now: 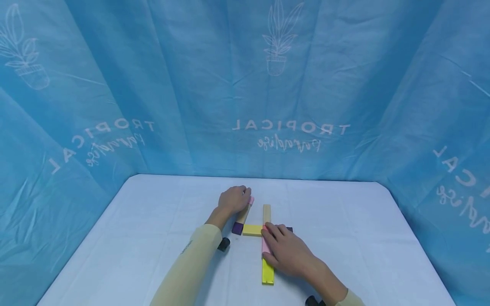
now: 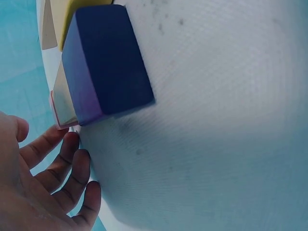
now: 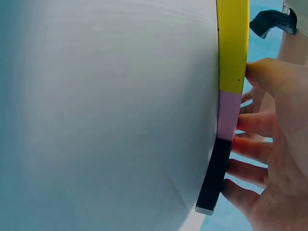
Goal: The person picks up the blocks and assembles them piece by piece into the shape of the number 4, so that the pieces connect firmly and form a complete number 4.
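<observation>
Flat coloured blocks lie end to end on the white table. At the left, a slanted row has a pink block (image 1: 251, 200), a plain wooden block (image 1: 243, 214) and a dark purple block (image 1: 237, 228). My left hand (image 1: 234, 199) is at its far end, a fingertip at the pink block in the left wrist view. A yellow block (image 1: 252, 230) leads right to a middle column: wooden block (image 1: 266, 214), pink block (image 1: 265, 247), bright yellow block (image 1: 268, 275). My right hand (image 1: 290, 251) rests over the middle pink block, fingers extended, partly hiding a dark block (image 3: 213, 175).
The white-covered table (image 1: 134, 250) has blue printed curtains (image 1: 214, 106) around its back and sides. Black wrist-camera mounts, such as the left one (image 1: 223, 244), sit under the forearms, close to the tabletop.
</observation>
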Available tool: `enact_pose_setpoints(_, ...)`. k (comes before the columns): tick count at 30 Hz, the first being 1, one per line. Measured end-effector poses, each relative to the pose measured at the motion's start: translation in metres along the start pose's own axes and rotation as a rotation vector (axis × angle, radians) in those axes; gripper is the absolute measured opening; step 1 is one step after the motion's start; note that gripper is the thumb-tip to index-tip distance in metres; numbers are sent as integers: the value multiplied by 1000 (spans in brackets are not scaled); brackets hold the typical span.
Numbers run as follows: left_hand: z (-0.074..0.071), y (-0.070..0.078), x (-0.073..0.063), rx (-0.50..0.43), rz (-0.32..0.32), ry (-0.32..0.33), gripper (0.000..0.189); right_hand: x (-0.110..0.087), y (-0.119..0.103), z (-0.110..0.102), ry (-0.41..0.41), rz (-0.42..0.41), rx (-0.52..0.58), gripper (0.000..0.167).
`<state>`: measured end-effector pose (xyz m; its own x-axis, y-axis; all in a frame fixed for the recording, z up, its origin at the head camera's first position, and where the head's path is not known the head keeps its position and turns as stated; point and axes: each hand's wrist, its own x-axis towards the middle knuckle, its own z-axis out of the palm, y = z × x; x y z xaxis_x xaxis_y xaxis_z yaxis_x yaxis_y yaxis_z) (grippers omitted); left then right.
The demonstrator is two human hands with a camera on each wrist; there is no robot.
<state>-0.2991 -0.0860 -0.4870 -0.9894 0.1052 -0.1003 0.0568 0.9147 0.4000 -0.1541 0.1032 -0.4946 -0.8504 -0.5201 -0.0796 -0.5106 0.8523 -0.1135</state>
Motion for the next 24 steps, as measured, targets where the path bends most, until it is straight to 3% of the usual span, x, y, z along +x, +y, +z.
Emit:
enact_pose_setpoints(11, -2, -2, -1, -10, -18, 2, 51, 0, -1, -1, 0, -2, 4, 71)
enact_pose_setpoints(18, -6, -13, -3, 14, 3, 72, 42, 2, -3, -4, 2, -9, 2, 70)
enact_pose_setpoints(24, -10, -23, -8, -6, 13, 71, 34, 2, -2, -7, -9, -16, -19, 69)
